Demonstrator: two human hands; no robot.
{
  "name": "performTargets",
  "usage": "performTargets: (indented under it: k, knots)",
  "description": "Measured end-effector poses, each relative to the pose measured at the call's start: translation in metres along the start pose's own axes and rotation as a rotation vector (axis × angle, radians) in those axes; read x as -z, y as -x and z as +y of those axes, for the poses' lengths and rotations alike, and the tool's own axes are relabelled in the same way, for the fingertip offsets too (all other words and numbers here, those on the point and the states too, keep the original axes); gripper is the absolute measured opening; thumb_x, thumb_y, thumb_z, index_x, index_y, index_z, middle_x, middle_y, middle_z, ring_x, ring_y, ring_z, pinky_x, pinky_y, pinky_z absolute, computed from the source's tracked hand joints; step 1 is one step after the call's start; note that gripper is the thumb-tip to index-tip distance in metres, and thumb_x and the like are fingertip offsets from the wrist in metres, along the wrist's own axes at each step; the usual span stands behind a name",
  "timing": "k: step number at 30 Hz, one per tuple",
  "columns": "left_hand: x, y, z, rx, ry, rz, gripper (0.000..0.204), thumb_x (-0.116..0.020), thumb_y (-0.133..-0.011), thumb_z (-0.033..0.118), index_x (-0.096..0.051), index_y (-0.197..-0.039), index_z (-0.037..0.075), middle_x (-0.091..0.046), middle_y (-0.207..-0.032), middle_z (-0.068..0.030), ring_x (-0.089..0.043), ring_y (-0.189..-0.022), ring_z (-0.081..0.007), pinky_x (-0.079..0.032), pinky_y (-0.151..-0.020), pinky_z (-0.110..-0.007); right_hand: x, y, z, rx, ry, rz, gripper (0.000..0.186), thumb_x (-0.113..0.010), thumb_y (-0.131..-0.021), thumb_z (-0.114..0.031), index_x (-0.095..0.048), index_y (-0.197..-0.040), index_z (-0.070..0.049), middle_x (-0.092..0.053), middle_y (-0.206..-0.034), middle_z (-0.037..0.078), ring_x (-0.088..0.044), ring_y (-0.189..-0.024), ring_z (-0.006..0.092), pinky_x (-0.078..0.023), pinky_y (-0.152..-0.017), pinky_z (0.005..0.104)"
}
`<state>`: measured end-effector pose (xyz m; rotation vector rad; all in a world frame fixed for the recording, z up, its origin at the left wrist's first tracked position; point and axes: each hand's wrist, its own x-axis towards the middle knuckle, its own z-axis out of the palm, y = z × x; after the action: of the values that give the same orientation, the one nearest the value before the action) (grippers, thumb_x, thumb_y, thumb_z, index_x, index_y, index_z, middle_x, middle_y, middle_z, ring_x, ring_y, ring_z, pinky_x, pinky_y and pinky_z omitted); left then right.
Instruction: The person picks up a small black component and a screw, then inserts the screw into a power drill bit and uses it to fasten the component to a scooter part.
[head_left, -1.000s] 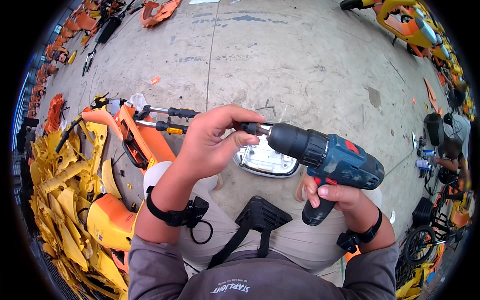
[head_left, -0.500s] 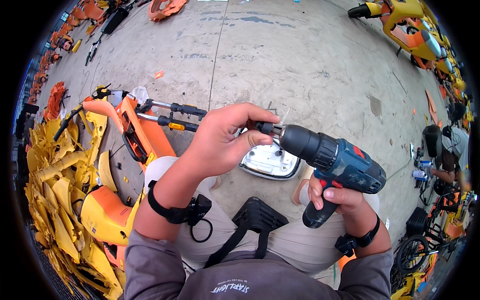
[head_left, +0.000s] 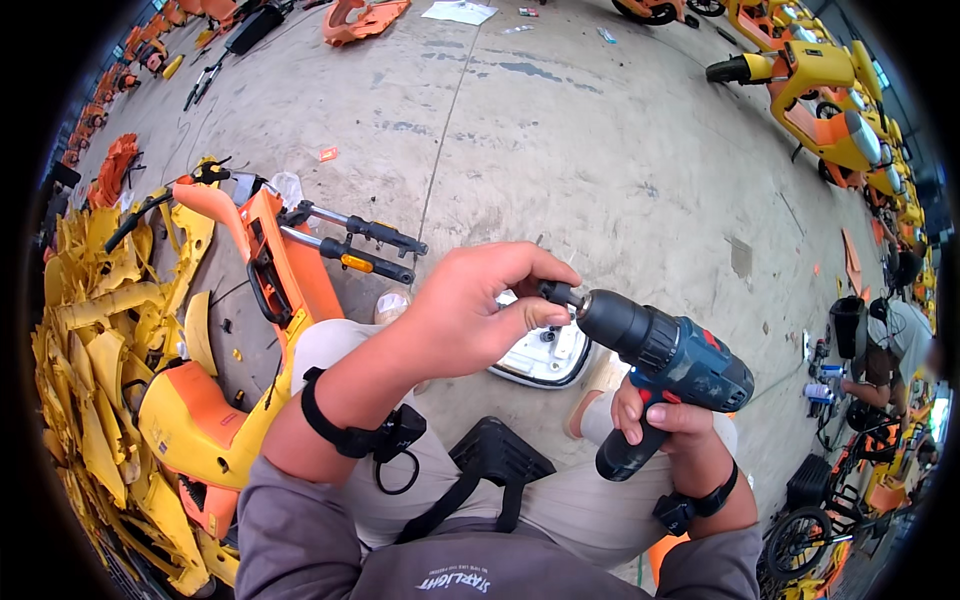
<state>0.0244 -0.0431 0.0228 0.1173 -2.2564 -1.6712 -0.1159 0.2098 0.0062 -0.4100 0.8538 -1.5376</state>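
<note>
My right hand [head_left: 672,418] is wrapped around the handle of a blue and black cordless drill [head_left: 688,362]. The drill's chuck points left, and a small light glows under its body. Between the thumb and forefinger of my left hand [head_left: 478,308] is a short dark socket bit [head_left: 562,294], held right at the front of the chuck. How far the bit sits in the chuck I cannot tell. Below both hands, a white plastic shell with a dark rim [head_left: 545,358] lies on the floor, partly hidden by my left hand.
An orange and yellow scooter frame [head_left: 290,260] with bare fork legs lies to the left, by a heap of yellow panels [head_left: 110,400]. Yellow scooters [head_left: 820,100] stand far right. Another person [head_left: 895,340] works among parts at the right. A black strapped pad [head_left: 497,465] lies between my legs.
Both hands and the drill sit a little lower in the picture as the view shifts. The gap between the socket bit and the chuck looks shorter. Both grips stay the same.
</note>
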Motion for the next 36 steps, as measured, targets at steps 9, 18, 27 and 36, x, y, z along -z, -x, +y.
performTargets:
  k: [9,18,27,36]
  knots:
    - [0.002,0.004,0.001,-0.044,-0.039,0.042,0.028,-0.076,-0.084,0.003,-0.068,-0.11,-0.001,-0.07,-0.092,-0.0091,-0.068,-0.08,-0.014,-0.053,-0.074,-0.027,-0.002,-0.009,0.0,-0.006,-0.012,-0.039,0.039,-0.069,-0.079,-0.014,-0.056,-0.111,0.002,-0.06,-0.076,0.007,-0.061,-0.065,0.0176,-0.045,-0.071,0.037]
    - [0.001,0.004,0.004,-0.036,-0.045,0.053,0.028,-0.078,-0.082,0.006,-0.069,-0.107,0.0,-0.069,-0.087,-0.0083,-0.065,-0.074,-0.0129,-0.051,-0.069,-0.027,0.004,-0.007,0.009,0.051,-0.092,0.004,0.068,-0.066,-0.072,-0.007,-0.043,-0.135,0.007,-0.06,-0.076,0.011,-0.063,-0.054,0.0232,-0.052,-0.071,0.0386]
    - [0.001,0.003,0.002,-0.021,-0.021,0.052,0.029,-0.078,-0.083,0.008,-0.068,-0.108,0.0,-0.069,-0.086,-0.0078,-0.064,-0.074,-0.0119,-0.051,-0.069,-0.027,0.001,-0.008,0.002,0.041,-0.033,-0.017,0.049,-0.066,-0.076,-0.009,-0.055,-0.121,0.007,-0.066,-0.084,0.014,-0.064,-0.067,0.0207,-0.052,-0.076,0.0434]
    - [-0.002,0.001,0.004,-0.01,0.14,0.077,0.036,-0.08,-0.082,0.008,-0.068,-0.116,0.001,-0.071,-0.094,-0.008,-0.066,-0.08,-0.0128,-0.053,-0.073,-0.027,0.01,-0.007,0.003,0.116,-0.107,-0.061,0.074,-0.062,-0.069,-0.004,-0.039,-0.138,0.01,-0.066,-0.09,0.023,-0.064,-0.056,0.0237,-0.053,-0.073,0.0393]
